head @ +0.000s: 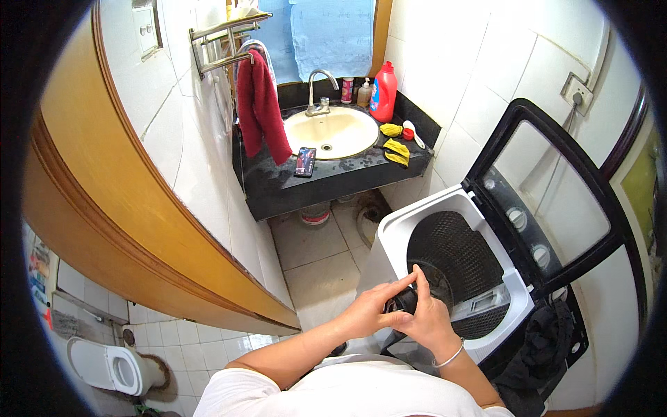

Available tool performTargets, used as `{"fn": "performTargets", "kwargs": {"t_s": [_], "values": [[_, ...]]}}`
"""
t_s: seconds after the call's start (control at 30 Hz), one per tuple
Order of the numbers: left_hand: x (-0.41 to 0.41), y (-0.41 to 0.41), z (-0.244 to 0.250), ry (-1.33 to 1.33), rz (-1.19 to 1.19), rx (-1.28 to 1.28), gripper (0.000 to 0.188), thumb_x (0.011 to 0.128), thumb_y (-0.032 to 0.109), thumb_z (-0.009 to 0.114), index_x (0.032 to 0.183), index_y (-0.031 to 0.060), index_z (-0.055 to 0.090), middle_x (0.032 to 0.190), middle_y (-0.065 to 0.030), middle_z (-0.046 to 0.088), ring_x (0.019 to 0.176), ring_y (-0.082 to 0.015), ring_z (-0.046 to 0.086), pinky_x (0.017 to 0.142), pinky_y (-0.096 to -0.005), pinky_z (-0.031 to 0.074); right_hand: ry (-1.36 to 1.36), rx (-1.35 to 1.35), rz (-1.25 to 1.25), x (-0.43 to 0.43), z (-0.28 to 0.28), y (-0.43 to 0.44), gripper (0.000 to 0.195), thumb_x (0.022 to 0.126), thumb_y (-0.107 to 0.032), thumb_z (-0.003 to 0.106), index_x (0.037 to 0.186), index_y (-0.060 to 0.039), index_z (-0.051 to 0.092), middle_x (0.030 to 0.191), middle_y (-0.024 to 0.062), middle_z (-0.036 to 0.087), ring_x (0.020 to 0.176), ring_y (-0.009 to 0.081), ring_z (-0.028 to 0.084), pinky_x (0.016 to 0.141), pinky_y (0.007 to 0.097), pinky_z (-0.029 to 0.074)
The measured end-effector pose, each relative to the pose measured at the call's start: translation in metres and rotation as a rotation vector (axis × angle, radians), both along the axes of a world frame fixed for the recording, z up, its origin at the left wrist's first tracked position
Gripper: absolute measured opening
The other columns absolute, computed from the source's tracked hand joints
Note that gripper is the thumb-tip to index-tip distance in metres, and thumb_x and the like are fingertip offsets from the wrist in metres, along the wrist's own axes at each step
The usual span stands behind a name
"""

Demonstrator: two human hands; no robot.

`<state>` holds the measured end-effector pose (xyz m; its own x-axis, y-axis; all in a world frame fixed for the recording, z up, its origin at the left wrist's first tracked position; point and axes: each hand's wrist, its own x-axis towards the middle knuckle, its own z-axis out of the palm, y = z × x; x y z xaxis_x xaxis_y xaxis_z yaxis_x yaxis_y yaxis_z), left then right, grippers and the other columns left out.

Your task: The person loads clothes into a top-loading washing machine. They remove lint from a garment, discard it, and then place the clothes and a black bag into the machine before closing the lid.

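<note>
My left hand (365,313) and my right hand (430,319) meet in front of my body. Their index fingertips and thumbs touch, leaving a gap between the palms. Something dark and rounded (402,301) shows through this gap; I cannot tell what it is, and neither hand visibly grips it. A bracelet (449,359) circles my right wrist. Just beyond the hands stands a white washing machine (396,224) with its clear, black-framed lid (560,193) raised. Its dark, textured tub (458,245) is exposed, partly hidden by my fingers.
A black counter (271,195) holds a basin (333,135), a phone (305,162), a red detergent bottle (384,94) and yellow cloths (397,152). Red towel (258,104) hangs from a metal rack (229,62). Dark fabric (542,339) drapes at the machine's right. A wooden door frame (156,208) borders the left.
</note>
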<state>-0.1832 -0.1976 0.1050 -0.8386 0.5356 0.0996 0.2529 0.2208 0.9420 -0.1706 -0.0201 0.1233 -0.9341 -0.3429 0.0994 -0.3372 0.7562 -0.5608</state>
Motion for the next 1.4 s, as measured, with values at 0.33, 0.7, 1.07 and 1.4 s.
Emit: {"fn": "performTargets", "kwargs": {"t_s": [0.33,0.7,1.07,1.4], "values": [[-0.003,0.022,-0.003,-0.725,0.385,1.012,0.048,0.092,0.03,0.063,0.13,0.0145,0.037,0.114,-0.0047,0.048,0.097,-0.0176,0.054,0.076,-0.0342,0.05,0.207,-0.161,-0.096,0.005,-0.017,-0.014,0.073,0.077,-0.031,0.072,0.131,0.0012,0.035,0.097,0.0233,0.063,0.084,0.0402,0.064,0.072,0.0444,0.051],[-0.022,-0.024,0.005,0.169,-0.229,-0.194,0.062,0.081,0.04,0.071,0.127,0.0041,0.05,0.112,-0.0164,0.061,0.102,-0.0329,0.06,0.088,-0.0395,0.047,-0.338,-0.172,0.22,-0.003,0.006,0.017,0.051,0.081,-0.03,0.067,0.117,0.0006,0.049,0.085,0.0176,0.063,0.077,0.0286,0.064,0.068,0.0359,0.049],[-0.019,0.016,-0.003,-0.356,0.4,0.666,0.036,0.098,0.037,0.05,0.113,0.005,0.057,0.09,-0.0004,0.058,0.079,-0.0075,0.054,0.071,-0.0238,0.045,0.007,-0.783,-0.019,0.003,-0.003,-0.025,0.075,0.09,-0.045,0.061,0.138,0.0027,0.03,0.117,0.0131,0.053,0.103,0.0196,0.053,0.09,0.031,0.043],[-0.009,0.039,0.013,-0.536,0.463,0.988,0.049,0.096,0.052,0.044,0.114,0.0074,0.053,0.097,-0.0005,0.057,0.086,-0.0086,0.052,0.077,-0.0245,0.045,0.01,-0.591,-0.015,0.014,-0.028,-0.031,0.045,0.092,-0.028,0.057,0.126,0.0004,0.045,0.121,0.0148,0.054,0.109,0.0246,0.052,0.094,0.0367,0.04]]}}
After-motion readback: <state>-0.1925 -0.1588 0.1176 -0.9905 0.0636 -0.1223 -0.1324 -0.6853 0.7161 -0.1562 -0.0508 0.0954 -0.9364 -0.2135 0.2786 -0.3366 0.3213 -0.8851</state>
